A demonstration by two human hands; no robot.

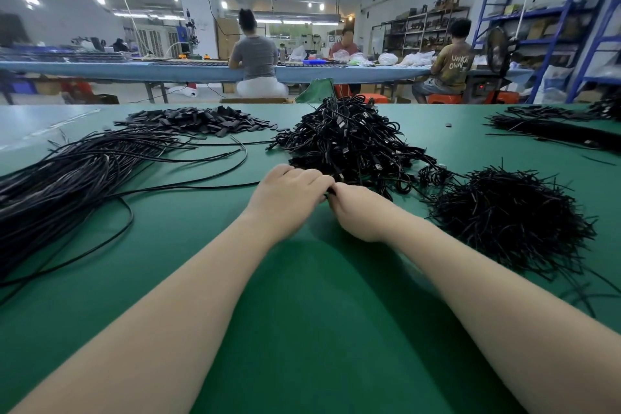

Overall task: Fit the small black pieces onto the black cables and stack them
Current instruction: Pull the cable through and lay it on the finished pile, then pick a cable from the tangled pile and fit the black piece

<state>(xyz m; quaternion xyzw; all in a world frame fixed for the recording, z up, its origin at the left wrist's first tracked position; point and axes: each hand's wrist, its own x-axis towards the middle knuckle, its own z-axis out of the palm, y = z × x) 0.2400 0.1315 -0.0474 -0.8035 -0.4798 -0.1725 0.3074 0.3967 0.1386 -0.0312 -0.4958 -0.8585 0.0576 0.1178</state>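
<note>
My left hand (290,193) and my right hand (358,212) meet knuckle to knuckle on the green table, fingers curled around a thin black cable (188,187) whose end shows between them. That cable runs off left toward a big bundle of long black cables (67,178). What sits at the fingertips is hidden. A heap of coiled black cables (349,141) rises just behind my hands. A flat pile of small black pieces (198,121) lies at the far left.
A bristly mound of short black ties (510,218) sits right of my hands. More black cable bundles (554,128) lie at the far right. Beyond the green table (302,312), three people sit at a long blue bench, with blue shelving at right.
</note>
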